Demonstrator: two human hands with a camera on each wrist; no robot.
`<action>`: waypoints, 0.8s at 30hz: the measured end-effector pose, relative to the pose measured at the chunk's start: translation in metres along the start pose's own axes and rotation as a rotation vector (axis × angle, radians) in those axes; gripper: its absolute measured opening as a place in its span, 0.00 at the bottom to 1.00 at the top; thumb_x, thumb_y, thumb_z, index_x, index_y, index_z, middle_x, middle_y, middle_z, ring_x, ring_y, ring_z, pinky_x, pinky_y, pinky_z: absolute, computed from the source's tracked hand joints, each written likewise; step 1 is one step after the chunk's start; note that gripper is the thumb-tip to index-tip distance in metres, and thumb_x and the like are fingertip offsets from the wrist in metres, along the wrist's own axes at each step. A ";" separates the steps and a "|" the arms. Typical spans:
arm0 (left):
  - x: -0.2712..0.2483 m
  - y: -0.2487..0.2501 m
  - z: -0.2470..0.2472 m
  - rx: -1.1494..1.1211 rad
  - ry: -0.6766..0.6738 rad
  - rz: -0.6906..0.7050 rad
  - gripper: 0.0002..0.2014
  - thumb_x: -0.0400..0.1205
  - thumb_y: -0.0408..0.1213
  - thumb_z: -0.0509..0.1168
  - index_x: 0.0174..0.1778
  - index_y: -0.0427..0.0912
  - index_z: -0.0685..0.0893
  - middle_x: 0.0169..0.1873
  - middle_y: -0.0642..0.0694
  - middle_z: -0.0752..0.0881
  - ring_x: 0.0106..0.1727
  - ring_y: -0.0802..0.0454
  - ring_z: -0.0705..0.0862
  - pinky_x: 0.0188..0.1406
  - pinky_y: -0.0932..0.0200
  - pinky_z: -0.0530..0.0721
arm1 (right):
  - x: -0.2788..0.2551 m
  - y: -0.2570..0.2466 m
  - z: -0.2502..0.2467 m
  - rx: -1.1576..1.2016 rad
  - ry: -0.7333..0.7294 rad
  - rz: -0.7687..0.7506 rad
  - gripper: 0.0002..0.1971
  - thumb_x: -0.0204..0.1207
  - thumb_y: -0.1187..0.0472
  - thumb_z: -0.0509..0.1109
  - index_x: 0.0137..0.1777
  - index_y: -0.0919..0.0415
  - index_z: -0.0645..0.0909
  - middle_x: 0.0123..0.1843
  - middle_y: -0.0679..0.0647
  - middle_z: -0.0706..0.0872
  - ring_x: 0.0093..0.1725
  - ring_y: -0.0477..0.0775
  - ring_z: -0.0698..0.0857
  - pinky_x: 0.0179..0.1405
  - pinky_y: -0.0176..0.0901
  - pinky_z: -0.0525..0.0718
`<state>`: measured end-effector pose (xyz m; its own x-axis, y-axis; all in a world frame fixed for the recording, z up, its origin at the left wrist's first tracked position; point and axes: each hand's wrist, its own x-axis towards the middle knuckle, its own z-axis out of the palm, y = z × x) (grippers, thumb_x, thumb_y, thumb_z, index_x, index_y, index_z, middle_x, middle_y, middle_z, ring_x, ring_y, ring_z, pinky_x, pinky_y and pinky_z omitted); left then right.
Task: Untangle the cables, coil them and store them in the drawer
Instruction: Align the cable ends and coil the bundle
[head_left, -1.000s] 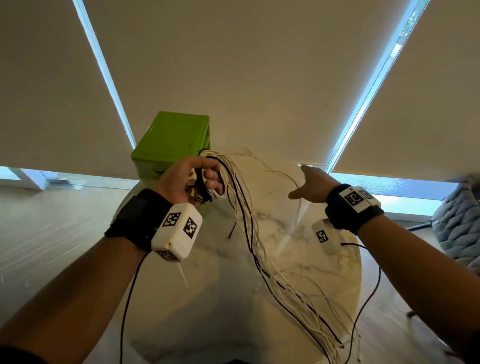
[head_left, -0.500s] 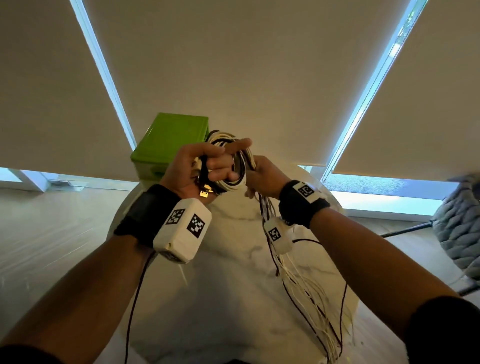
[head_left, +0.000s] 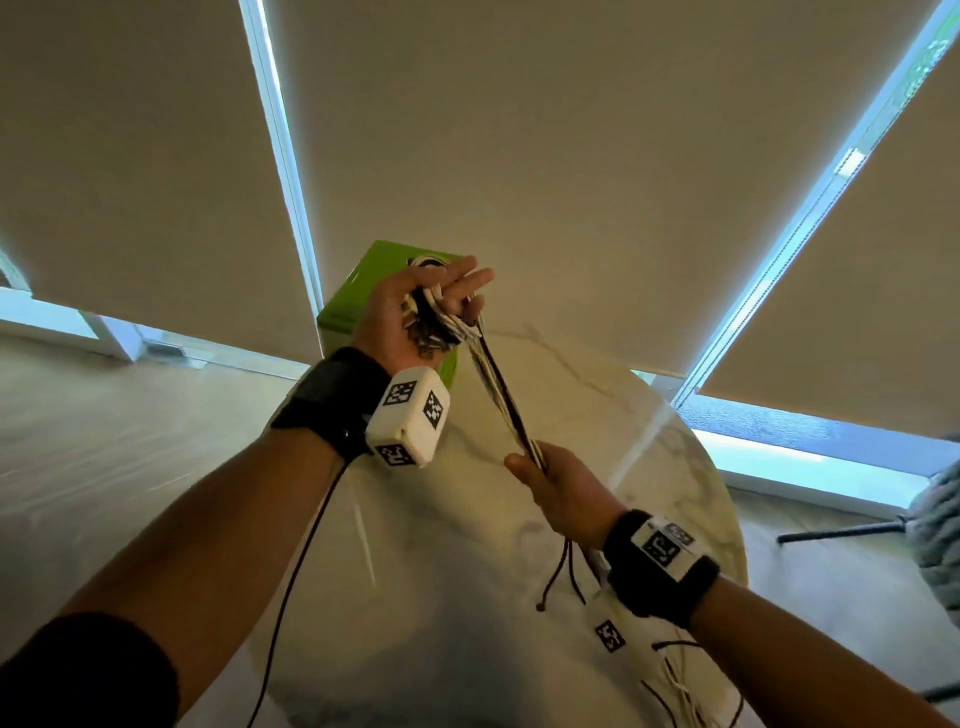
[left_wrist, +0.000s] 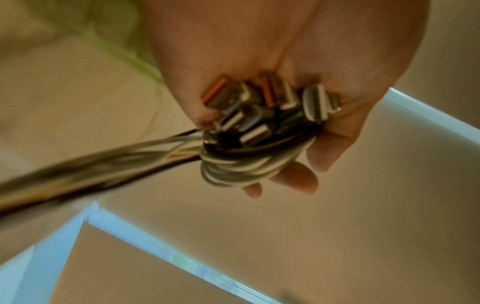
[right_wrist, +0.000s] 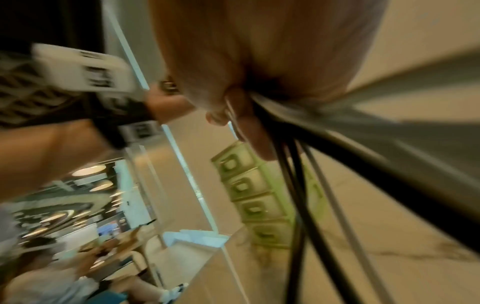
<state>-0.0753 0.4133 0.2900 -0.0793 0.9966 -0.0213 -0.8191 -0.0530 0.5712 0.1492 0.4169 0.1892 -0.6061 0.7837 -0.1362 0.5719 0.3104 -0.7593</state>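
Note:
My left hand (head_left: 415, 306) is raised before the green drawer unit (head_left: 358, 296) and grips a coil of white and black cables (head_left: 441, 325). The left wrist view shows the loops (left_wrist: 246, 164) wound round my fingers (left_wrist: 296, 176) with several plug ends (left_wrist: 259, 105) bunched in the palm. A taut bundle of cables (head_left: 501, 395) runs down from the coil to my right hand (head_left: 550, 483), which grips it lower and nearer to me. Loose cable tails (head_left: 670, 691) hang below the right wrist over the table. In the right wrist view the strands (right_wrist: 293, 156) pass out under my curled fingers (right_wrist: 249, 127).
A round white marble table (head_left: 467, 597) lies under both hands. The green drawer unit (right_wrist: 254, 197) has several small drawers stacked. Roller blinds (head_left: 519, 130) cover the windows behind. A grey knitted chair (head_left: 935, 530) stands at the right edge.
My right hand has slid down the bundle from beside the coil toward me, pulling the strands taut. My left hand has lifted and turned with the coil.

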 end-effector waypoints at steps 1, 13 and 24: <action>0.001 -0.002 -0.001 0.025 0.053 0.009 0.24 0.69 0.30 0.70 0.62 0.27 0.81 0.65 0.26 0.80 0.30 0.57 0.86 0.50 0.56 0.86 | -0.005 -0.004 0.005 -0.061 -0.034 -0.022 0.20 0.82 0.41 0.60 0.31 0.49 0.67 0.27 0.46 0.70 0.27 0.48 0.69 0.31 0.46 0.70; 0.010 -0.036 -0.014 0.702 0.265 -0.120 0.08 0.81 0.32 0.65 0.54 0.34 0.83 0.64 0.39 0.82 0.42 0.49 0.90 0.48 0.52 0.82 | -0.013 -0.071 -0.041 -0.657 -0.109 -0.290 0.18 0.85 0.45 0.55 0.57 0.59 0.76 0.37 0.57 0.80 0.34 0.60 0.78 0.35 0.48 0.76; -0.012 -0.052 0.001 0.885 -0.033 -0.243 0.18 0.82 0.30 0.59 0.26 0.40 0.86 0.24 0.43 0.84 0.24 0.50 0.83 0.26 0.60 0.80 | 0.007 -0.108 -0.078 -0.646 -0.046 -0.595 0.10 0.82 0.56 0.65 0.61 0.54 0.82 0.52 0.50 0.88 0.44 0.49 0.83 0.43 0.48 0.82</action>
<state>-0.0311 0.4039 0.2613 0.0654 0.9760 -0.2078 -0.0764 0.2125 0.9742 0.1261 0.4310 0.3204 -0.9169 0.3770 0.1313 0.3467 0.9150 -0.2062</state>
